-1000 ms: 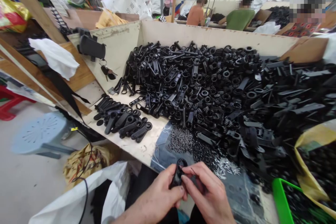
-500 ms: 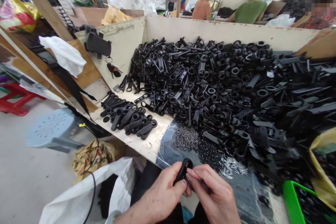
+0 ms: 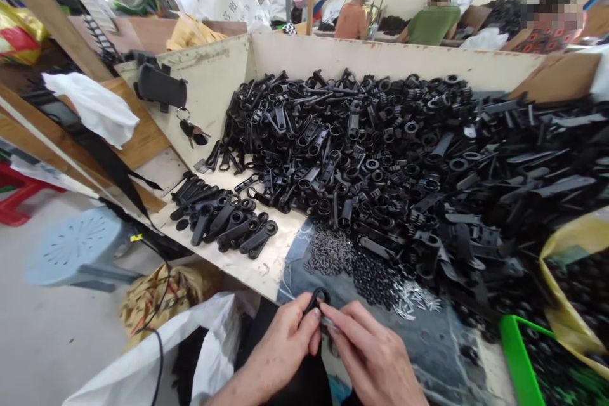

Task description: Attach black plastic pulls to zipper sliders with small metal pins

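At the bottom centre my left hand (image 3: 280, 346) pinches a small black plastic part (image 3: 314, 297) with a ring end, thumb and fingers closed around it. My right hand (image 3: 368, 355) is closed too, its fingertips pressed against the same part, apparently pinching something thin that I cannot make out. Both hands hover just before the table's near edge. A small heap of metal pins (image 3: 410, 300) and tiny black pieces (image 3: 373, 276) lies right beyond them.
A huge pile of black plastic parts (image 3: 390, 152) fills the walled table (image 3: 361, 57). A neat group of similar parts (image 3: 223, 219) lies at the left. A green bin (image 3: 514, 355), a yellow bag (image 3: 571, 247), a white sack (image 3: 143, 355) and a blue stool (image 3: 76, 247) surround it. Other people sit beyond.
My hands have stayed together on the black part, shifting slightly left and down in view as my head moved. The grip looks much the same.
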The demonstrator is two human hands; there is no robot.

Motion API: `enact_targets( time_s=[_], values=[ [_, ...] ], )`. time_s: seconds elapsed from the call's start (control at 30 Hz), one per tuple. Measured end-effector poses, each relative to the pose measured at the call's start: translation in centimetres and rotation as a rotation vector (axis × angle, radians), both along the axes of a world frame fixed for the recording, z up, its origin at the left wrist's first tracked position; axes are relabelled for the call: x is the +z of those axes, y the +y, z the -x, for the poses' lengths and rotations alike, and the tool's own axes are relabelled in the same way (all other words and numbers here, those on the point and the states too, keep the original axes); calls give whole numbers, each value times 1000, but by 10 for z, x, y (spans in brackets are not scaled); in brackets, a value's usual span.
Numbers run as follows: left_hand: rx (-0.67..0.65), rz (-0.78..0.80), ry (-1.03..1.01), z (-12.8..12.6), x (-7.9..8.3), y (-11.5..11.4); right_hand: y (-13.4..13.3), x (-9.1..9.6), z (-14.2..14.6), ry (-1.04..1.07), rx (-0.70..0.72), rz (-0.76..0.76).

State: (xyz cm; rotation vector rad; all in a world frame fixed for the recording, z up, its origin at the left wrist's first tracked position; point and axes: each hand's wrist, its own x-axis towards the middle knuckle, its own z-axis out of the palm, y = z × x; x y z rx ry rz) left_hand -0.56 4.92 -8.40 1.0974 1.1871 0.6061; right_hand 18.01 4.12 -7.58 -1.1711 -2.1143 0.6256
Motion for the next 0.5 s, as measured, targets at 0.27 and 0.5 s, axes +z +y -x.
enact_targets(
  time_s=[0.27, 0.5],
  values=[
    [-6, 88, -31, 1, -6, 0, -9, -4, -14, -176, 46, 19],
    [8, 63, -5, 0, -6, 0, -10, -24, -7, -202, 37, -10]
  ],
)
